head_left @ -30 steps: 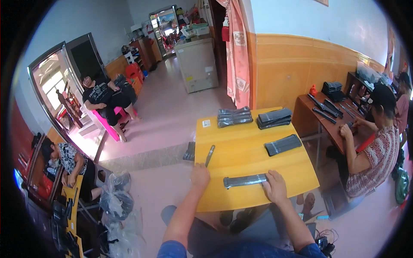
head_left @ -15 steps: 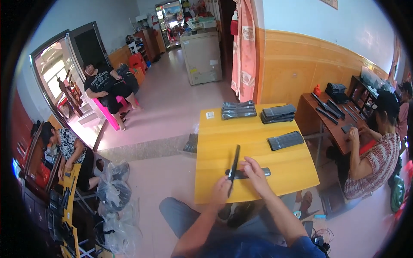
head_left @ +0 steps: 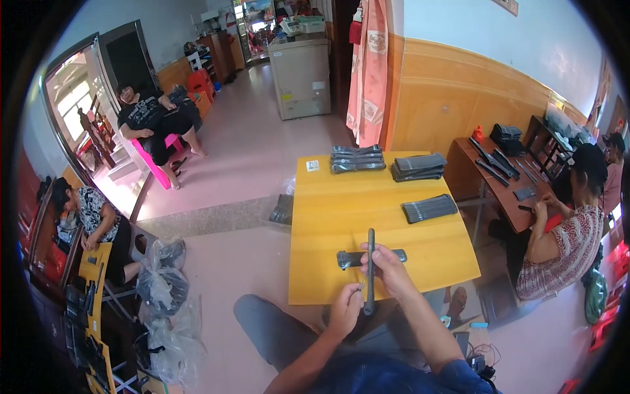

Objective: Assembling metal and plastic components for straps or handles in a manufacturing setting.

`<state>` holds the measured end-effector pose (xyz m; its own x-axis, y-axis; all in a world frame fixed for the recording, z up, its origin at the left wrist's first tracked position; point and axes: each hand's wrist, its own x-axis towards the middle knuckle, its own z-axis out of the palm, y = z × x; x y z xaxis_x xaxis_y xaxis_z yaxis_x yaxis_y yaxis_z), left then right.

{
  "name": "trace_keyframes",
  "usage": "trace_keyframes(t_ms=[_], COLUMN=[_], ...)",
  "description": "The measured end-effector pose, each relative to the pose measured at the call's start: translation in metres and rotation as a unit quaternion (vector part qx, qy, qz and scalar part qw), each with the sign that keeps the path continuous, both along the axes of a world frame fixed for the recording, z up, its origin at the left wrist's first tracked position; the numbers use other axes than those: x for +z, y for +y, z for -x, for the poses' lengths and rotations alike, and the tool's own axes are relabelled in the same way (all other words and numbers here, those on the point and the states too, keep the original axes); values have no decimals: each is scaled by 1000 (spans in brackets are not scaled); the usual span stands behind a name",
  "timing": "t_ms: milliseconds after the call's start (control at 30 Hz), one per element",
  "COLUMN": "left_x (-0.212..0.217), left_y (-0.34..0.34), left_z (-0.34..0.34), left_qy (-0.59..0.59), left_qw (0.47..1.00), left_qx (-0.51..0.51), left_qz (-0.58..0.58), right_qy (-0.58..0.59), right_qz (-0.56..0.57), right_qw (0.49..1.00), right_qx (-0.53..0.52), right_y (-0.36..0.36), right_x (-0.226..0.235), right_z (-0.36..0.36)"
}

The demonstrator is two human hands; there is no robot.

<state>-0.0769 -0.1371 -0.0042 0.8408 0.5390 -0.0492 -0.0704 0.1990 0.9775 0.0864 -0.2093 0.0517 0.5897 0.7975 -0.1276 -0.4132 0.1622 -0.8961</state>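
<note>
Your right hand (head_left: 392, 270) clamped mid-strip (head_left: 371, 262); strip upright over near surface (head_left: 341, 217) edge. Left hand (head_left: 346, 308) pinches lower end. Looks light, stiff, narrow, likely slick: hold flat faces near middle. Second strip (head_left: 348, 259) flat beneath.

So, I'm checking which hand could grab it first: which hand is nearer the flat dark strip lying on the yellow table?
Right. The right hand sits just beside the flat dark strip, gripping an upright strip. The left hand is lower, off the table edge.
</note>
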Motion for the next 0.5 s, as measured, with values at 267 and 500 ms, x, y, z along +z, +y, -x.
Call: trace_keyframes(t_ms=[267, 500], left_x=[6, 21], left_y=[8, 11], left_z=[12, 12], left_qy=[-22, -18], left_qw=[999, 995], left_qx=[-19, 3], left_qz=[-26, -93], right_qy=[-92, -210], right_qz=[28, 64], right_qw=[995, 975], right_qx=[28, 44], right_y=[-10, -18], right_x=[6, 8], right_z=[-3, -5])
